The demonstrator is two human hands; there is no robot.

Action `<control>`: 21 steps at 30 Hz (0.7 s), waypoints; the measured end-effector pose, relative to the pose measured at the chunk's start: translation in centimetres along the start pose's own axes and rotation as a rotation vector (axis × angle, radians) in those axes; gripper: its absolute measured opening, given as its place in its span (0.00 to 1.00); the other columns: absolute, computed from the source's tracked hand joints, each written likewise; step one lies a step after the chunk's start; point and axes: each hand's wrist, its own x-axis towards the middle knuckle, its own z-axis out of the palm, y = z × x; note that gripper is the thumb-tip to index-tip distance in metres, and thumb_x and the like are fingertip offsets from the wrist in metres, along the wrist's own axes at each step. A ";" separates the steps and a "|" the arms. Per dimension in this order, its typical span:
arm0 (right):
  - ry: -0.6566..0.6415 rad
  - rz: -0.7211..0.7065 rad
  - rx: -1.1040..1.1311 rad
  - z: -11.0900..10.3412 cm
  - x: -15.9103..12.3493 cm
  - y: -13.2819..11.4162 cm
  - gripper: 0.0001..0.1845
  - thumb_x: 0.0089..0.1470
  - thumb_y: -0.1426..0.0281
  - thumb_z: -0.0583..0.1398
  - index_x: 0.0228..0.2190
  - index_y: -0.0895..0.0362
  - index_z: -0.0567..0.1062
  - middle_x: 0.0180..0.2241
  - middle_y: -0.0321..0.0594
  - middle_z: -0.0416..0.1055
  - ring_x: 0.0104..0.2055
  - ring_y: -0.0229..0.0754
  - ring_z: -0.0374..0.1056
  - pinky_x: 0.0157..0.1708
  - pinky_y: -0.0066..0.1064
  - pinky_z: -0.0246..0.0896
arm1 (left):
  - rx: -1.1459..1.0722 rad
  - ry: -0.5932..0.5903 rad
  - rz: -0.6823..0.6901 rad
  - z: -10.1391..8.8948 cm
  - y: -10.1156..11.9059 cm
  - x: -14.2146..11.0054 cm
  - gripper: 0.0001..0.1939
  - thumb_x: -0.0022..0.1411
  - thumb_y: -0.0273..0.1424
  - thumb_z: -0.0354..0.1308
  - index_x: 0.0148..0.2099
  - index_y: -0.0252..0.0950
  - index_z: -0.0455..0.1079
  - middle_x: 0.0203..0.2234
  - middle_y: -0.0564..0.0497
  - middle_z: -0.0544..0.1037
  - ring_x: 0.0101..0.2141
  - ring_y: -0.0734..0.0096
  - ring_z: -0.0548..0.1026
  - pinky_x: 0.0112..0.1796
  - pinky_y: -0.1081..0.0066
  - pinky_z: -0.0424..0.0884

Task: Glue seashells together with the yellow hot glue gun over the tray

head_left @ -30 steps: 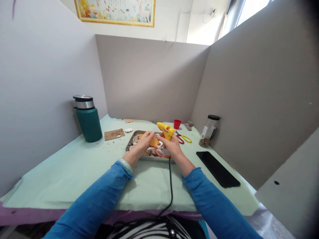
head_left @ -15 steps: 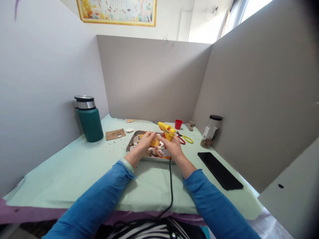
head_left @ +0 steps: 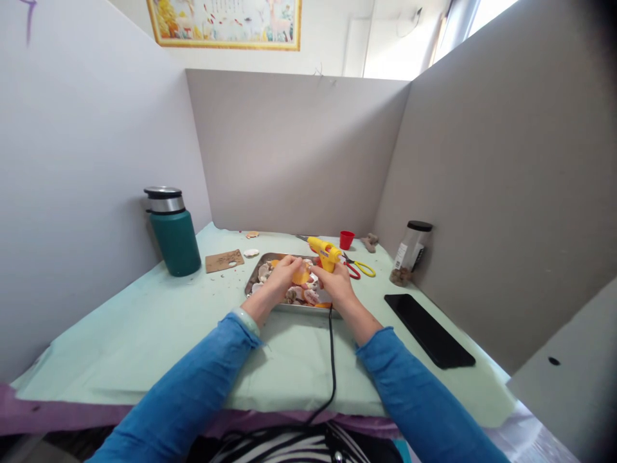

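Observation:
Over a metal tray (head_left: 289, 308) of mixed seashells (head_left: 308, 296), my left hand (head_left: 284, 278) pinches an orange shell (head_left: 301, 273). My right hand (head_left: 336, 283) is closed around the handle of a yellow hot glue gun (head_left: 326, 253), whose black cord (head_left: 332, 360) runs down towards my lap. The gun's body rises above my right hand. The fingertips of both hands are close together at the shell; whether the right thumb touches it I cannot tell.
A green bottle (head_left: 174, 241) stands at left, near a piece of brown cardboard (head_left: 224, 261) and a white shell (head_left: 251, 253). Behind and right are a red cup (head_left: 346, 240), scissors (head_left: 364, 268), a jar (head_left: 409, 254) and a black phone-like slab (head_left: 429, 331). Grey partitions (head_left: 299, 148) enclose the table.
Hands, shell and glue gun hold almost the same pose. The whole view has shifted very slightly.

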 end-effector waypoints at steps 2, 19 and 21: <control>-0.002 0.006 -0.008 0.0 0.0 0.0 0.20 0.39 0.62 0.66 0.34 0.61 0.76 0.17 0.31 0.66 0.20 0.36 0.60 0.22 0.29 0.56 | 0.000 0.017 -0.006 0.2 0.3 -0.2 0.13 0.59 0.36 0.63 0.33 0.35 0.63 0.25 0.52 0.73 0.24 0.72 0.74 0.21 0.74 0.71; 0.034 0.035 0.052 0.0 -0.1 -0.5 0.20 0.36 0.63 0.66 0.34 0.60 0.75 0.18 0.30 0.67 0.20 0.36 0.61 0.21 0.28 0.55 | -0.065 -0.048 -0.001 0.1 -0.3 0.2 0.13 0.56 0.33 0.66 0.36 0.34 0.66 0.28 0.50 0.75 0.27 0.69 0.77 0.24 0.70 0.74; 0.033 0.029 0.059 0.0 -0.1 -0.5 0.20 0.36 0.63 0.66 0.34 0.60 0.75 0.18 0.30 0.66 0.20 0.36 0.61 0.21 0.28 0.55 | -0.056 -0.036 -0.005 0.2 -0.2 0.1 0.12 0.55 0.32 0.66 0.35 0.34 0.65 0.28 0.50 0.75 0.27 0.69 0.76 0.25 0.70 0.74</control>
